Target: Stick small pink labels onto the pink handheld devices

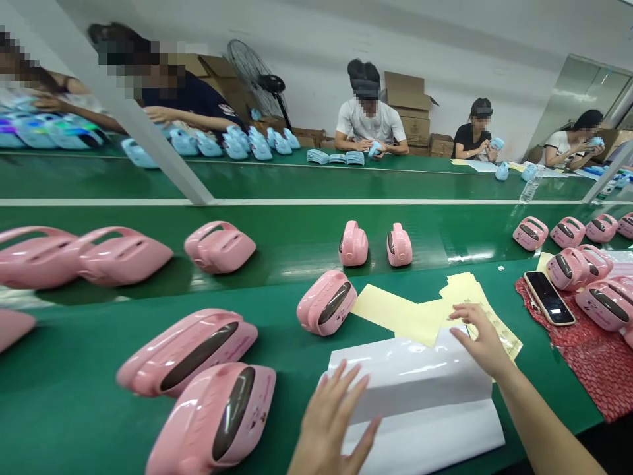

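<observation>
A creased, glossy white sheet [420,422] lies in front of me on the green table. My left hand [331,419] is over its left side with fingers spread and nothing in them. At the sheet's far right corner, my right hand [477,340] hovers open, its fingers apart beside the yellow paper sheets [469,290]; whether it touches them I cannot tell. Just beyond the white sheet stands a pink plastic housing [326,303] with a handle and a dark window. Two more pink housings [188,353] are to the left of my left hand.
Several pink housings [220,247] stand on the green belt [297,231] ahead. On the right, a phone [550,298] lies on red bubble wrap [588,349] near more pink housings [606,303]. Across the belt, several people handle light-blue parts [260,145]. A slanted post [148,119] rises at left.
</observation>
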Demonstrator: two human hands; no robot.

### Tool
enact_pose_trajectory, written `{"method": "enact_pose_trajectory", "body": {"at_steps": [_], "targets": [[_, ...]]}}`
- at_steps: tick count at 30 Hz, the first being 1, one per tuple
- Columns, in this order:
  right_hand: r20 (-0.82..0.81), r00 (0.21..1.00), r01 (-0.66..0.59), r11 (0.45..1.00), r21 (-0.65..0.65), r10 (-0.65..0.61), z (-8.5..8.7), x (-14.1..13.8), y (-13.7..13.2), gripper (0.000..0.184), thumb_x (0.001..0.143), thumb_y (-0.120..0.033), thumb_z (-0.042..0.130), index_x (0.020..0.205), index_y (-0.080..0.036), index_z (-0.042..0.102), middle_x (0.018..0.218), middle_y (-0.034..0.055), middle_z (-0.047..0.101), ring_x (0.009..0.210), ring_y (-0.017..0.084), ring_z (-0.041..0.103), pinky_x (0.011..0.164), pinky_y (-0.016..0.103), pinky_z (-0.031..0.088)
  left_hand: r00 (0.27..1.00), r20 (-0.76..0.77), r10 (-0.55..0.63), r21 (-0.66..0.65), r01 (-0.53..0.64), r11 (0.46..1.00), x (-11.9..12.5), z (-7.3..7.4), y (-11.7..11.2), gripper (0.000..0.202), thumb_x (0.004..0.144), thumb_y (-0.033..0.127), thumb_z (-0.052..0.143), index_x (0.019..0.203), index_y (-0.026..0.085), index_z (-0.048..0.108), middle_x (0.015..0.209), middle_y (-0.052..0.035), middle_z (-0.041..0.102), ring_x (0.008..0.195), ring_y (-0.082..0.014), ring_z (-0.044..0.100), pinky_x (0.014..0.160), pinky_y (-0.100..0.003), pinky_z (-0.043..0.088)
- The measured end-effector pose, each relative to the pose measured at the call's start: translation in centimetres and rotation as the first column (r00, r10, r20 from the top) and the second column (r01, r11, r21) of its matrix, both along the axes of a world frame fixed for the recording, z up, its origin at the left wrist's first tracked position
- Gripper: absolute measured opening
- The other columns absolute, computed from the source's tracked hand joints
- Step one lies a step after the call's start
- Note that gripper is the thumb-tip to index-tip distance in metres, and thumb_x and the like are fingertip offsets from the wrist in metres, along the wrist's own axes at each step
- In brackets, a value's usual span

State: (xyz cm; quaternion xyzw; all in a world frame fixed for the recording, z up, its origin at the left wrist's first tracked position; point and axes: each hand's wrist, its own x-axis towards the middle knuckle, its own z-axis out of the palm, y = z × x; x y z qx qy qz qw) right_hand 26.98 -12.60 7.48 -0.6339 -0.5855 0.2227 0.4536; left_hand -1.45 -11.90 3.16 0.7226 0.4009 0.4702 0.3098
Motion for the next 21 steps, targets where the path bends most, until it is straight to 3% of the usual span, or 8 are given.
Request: {"method": "enact_pose_trajectory", "body": {"at_steps": [3, 7, 10, 13, 17, 19, 21], "targets": [[-0.037, 0.976, 0.212, 0.974, -0.085, -0.216, -0.5, 3.8, 1.0, 0.018, 0.073, -0.038, 0.057, 0.075, -0.021, 0.063, 0.102, 0.0093, 0.06, 0.103, 0.025, 0.055, 0.086, 0.039, 0.044, 0.921, -0.355, -0.157, 0.172, 0.23, 0.958, 2.3, -1.4, 0.4, 0.057, 0.074, 0.025, 0.064, 0.128, 0.034, 0.048, 0.129, -0.0072, 0.055, 0.123, -0.0356, 0.044, 0.106, -0.059, 0.009], [-0.007, 0.925, 0.368, 0.9, -0.236, -0.38, -1.5, 8.2, 1.7, 0.019, 0.068, -0.035, 0.055, 0.068, -0.017, 0.062, 0.081, 0.0088, 0.063, 0.082, 0.024, 0.06, 0.074, 0.036, 0.046, 0.872, -0.48, -0.095, 0.254, 0.241, 0.937, 2.4, -2.8, 0.5, 0.059, 0.078, 0.027, 0.058, 0.134, 0.034, 0.04, 0.133, -0.0086, 0.052, 0.123, -0.0336, 0.044, 0.108, -0.054, 0.008], [0.05, 0.93, 0.361, 0.883, -0.299, -0.363, -2.1, 9.2, 2.7, 0.017, 0.067, -0.031, 0.056, 0.064, -0.016, 0.063, 0.066, 0.0049, 0.062, 0.066, 0.02, 0.059, 0.063, 0.032, 0.045, 0.86, -0.506, -0.069, 0.309, 0.255, 0.916, 2.0, -2.7, 0.9, 0.063, 0.077, 0.029, 0.059, 0.135, 0.034, 0.038, 0.129, -0.0076, 0.056, 0.118, -0.0313, 0.051, 0.109, -0.047, 0.014], [0.142, 0.935, 0.355, 0.873, -0.336, -0.326, -2.6, 8.6, 4.5, 0.015, 0.069, -0.027, 0.056, 0.067, -0.016, 0.066, 0.065, 0.0037, 0.06, 0.064, 0.019, 0.057, 0.06, 0.03, 0.044, 0.877, -0.481, -0.008, 0.416, 0.236, 0.878, 1.9, -2.4, 1.5, 0.06, 0.075, 0.032, 0.059, 0.133, 0.033, 0.042, 0.122, -0.0065, 0.062, 0.109, -0.0298, 0.058, 0.107, -0.041, 0.02], [0.301, 0.916, 0.359, 0.875, -0.326, -0.264, -2.6, 7.3, 6.6, 0.012, 0.071, -0.016, 0.055, 0.073, -0.014, 0.067, 0.089, 0.0128, 0.06, 0.089, 0.028, 0.056, 0.076, 0.037, 0.043, 0.845, -0.53, 0.07, 0.448, 0.209, 0.869, 1.8, -1.9, 1.9, 0.049, 0.078, 0.033, 0.055, 0.126, 0.029, 0.051, 0.117, -0.0076, 0.065, 0.102, -0.0275, 0.061, 0.095, -0.037, 0.036], [0.374, 0.902, 0.339, 0.892, -0.301, -0.216, -2.2, 6.3, 7.0, 0.021, 0.071, -0.011, 0.056, 0.089, -0.011, 0.066, 0.106, 0.0188, 0.055, 0.104, 0.033, 0.049, 0.086, 0.045, 0.038, 0.788, -0.608, 0.099, 0.407, 0.203, 0.891, 1.6, -1.4, 1.9, 0.045, 0.079, 0.031, 0.052, 0.123, 0.025, 0.054, 0.118, -0.0092, 0.064, 0.103, -0.0271, 0.059, 0.088, -0.035, 0.042], [0.418, 0.901, 0.252, 0.925, -0.285, -0.117, -1.5, 4.9, 7.3, 0.035, 0.072, -0.011, 0.058, 0.107, -0.013, 0.06, 0.118, 0.0188, 0.049, 0.114, 0.033, 0.044, 0.093, 0.047, 0.034, 0.732, -0.675, 0.092, 0.352, 0.21, 0.912, 1.5, -0.8, 2.0, 0.042, 0.079, 0.032, 0.052, 0.12, 0.024, 0.056, 0.115, -0.0093, 0.065, 0.102, -0.027, 0.059, 0.084, -0.036, 0.044]]}}
